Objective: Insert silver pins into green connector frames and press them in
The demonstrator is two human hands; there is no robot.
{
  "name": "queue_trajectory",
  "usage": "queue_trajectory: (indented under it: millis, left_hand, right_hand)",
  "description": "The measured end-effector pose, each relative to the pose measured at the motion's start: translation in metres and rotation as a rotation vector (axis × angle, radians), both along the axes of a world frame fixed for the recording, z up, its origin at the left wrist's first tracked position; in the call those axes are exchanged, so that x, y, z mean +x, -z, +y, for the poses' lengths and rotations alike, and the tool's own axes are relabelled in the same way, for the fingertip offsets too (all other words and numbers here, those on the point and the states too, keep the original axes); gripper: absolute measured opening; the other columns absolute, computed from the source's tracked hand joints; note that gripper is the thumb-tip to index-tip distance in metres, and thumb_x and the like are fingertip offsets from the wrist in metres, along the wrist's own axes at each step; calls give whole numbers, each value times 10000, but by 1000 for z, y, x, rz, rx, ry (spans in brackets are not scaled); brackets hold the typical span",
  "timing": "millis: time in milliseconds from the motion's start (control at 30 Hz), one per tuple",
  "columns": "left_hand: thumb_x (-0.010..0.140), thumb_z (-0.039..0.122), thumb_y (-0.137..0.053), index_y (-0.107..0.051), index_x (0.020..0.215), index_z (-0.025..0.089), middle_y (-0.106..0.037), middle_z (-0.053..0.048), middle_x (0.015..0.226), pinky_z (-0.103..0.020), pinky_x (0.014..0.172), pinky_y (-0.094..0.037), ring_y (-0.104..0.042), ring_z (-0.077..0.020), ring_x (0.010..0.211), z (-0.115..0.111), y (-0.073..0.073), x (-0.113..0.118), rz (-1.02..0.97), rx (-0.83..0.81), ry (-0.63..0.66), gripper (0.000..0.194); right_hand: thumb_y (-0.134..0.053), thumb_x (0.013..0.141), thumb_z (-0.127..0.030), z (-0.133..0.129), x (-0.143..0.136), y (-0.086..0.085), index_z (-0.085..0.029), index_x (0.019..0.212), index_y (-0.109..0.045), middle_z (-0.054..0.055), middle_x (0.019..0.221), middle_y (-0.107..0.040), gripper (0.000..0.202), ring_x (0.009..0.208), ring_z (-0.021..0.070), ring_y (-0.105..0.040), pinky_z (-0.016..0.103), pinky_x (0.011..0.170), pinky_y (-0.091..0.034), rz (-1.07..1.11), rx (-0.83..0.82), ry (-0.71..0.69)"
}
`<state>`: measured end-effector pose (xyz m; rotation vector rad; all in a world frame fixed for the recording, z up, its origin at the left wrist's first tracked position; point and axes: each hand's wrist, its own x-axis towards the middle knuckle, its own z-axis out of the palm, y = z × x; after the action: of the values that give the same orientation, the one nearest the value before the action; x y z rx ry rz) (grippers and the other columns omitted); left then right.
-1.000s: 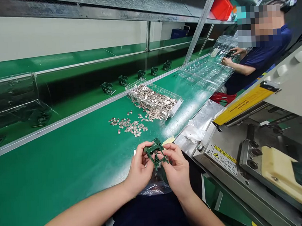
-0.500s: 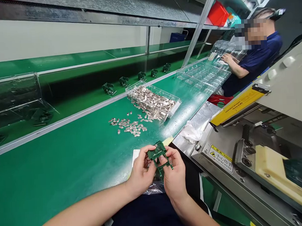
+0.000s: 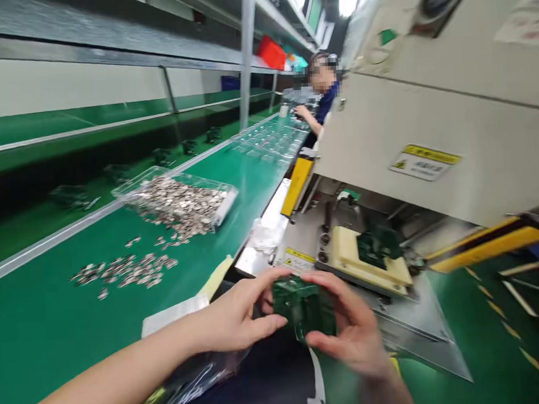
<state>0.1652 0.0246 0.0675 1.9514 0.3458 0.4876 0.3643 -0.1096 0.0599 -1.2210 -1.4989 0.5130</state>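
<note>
A dark green plastic part is held between both hands above the lap, blurred by motion. My left hand grips its left side, thumb below and fingers at the top. On the right side, my right hand has its fingers over the top and its thumb at the lower edge. Just beyond the hands is a machine with a cream-coloured fixture, in which another dark green part sits.
Small metal pieces lie loose on the green bench, near a clear tray heaped with more. Yellow bars flank the machine. Another person works farther along the bench. Several dark green parts stand behind the tray.
The view has swung right, bringing the machine and its fixture into fuller view. Both hands still hold the green part, now turned and gripped from its two sides.
</note>
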Motion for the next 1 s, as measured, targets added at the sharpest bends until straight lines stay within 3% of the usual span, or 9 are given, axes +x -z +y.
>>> queue_trajectory:
  millis: [67,200,333,433,533,667,800,900,1000]
  left_hand:
    - [796,315,-694,-410,1389,239,-598,-103,1274,-378,942,-512,-597,-251,1122,8,-17,46,-26,90,137,662]
    - [686,423,-785,-346,1432,116,-339,-206,1506,-472,1147,-308,-329,-335,1389,9,-38,154,-114,273,85,919]
    - [667,420,-792,-406,1398,72,-563,-216,1312,-490,1033,-436,-520,-358,1227,8,-50,217,-14,178,91,897]
    - [647,431,-797,-500,1328,141,-665,-138,1127,-424,921,-517,-624,-290,1048,14,-56,196,-106,-10,35,797]
    - [649,394,-797,-518,1288,169,-627,-113,1147,-368,884,-526,-623,-232,989,28,-51,129,-136,-162,-6,732]
    - [683,409,-774,-528,1246,205,-607,-80,1122,-390,929,-498,-598,-227,999,48,-21,34,159,-175,-30,648]
    - [679,414,-771,-535,1235,237,-451,-113,1399,-414,986,-464,-558,-245,1077,54,17,-3,320,-215,-19,629]
    - [655,387,-787,-550,1214,252,-323,-100,1507,-411,1010,-444,-536,-246,1122,51,32,2,341,-274,65,622]
    - [646,370,-793,-552,1210,272,-323,-75,1510,-405,1027,-428,-529,-234,1131,51,34,12,343,-282,119,621]
  right_hand:
    - [-805,742,-446,-32,36,-5,-243,1272,-571,102,1210,-613,614,1076,264,-611,365,913,-526,117,81,297]
    - [-894,608,-365,-72,103,-9,-198,1205,-624,77,1173,-624,675,1114,231,-588,377,1062,-416,235,472,1005]
    - [-891,572,-386,-67,144,-17,-201,1182,-626,72,1144,-619,690,1153,270,-553,510,1114,-313,130,330,1069]
    - [-864,590,-440,-48,155,-28,-182,1180,-613,92,1098,-621,692,1083,279,-577,488,1016,-426,38,182,952]
    - [-828,619,-506,-27,157,-38,-201,1177,-614,92,1069,-634,670,988,265,-596,442,909,-498,-134,-5,814]
    - [-794,638,-574,-2,150,-48,-210,1166,-622,80,1006,-656,664,957,264,-604,426,897,-501,-264,-216,633]
    - [-735,684,-611,-3,141,-44,-200,1235,-585,98,1119,-648,703,1087,287,-583,449,966,-461,-275,-220,654]
    - [-621,780,-620,-40,141,-18,-209,1296,-547,111,1299,-567,664,1238,294,-483,482,1054,-371,-403,-128,911]
    - [-564,779,-673,-97,146,23,-151,1174,-620,151,1115,-650,657,1046,316,-588,486,884,-485,-312,-137,1424]
